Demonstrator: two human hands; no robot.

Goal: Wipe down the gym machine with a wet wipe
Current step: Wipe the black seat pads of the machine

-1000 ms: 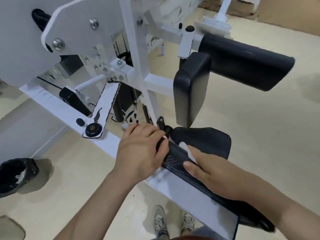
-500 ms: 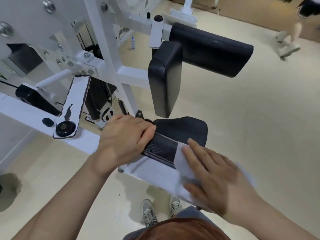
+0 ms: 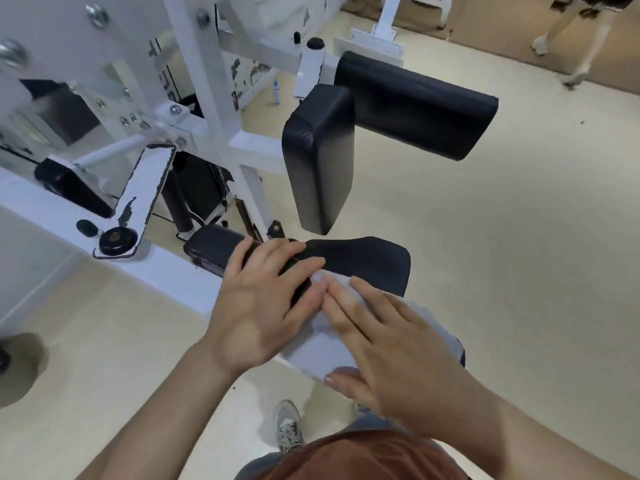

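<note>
Head view: the wet wipe (image 3: 311, 355) is a pale flat sheet (a bit rumpled at its edges). It's draped over the near end of the gym machine (image 3: 207, 98), which has a white frame with chipped paint and black cushions. The wipe sits right under the right grip (image 3: 391, 355) and touches the thumb side of the left grip (image 3: 263, 299). The right grip is apart, fingers straight, palm pressing the wipe. The left grip looks apart too, fingers spread over the black roller (image 3: 211, 247), though it's blurry.
</note>
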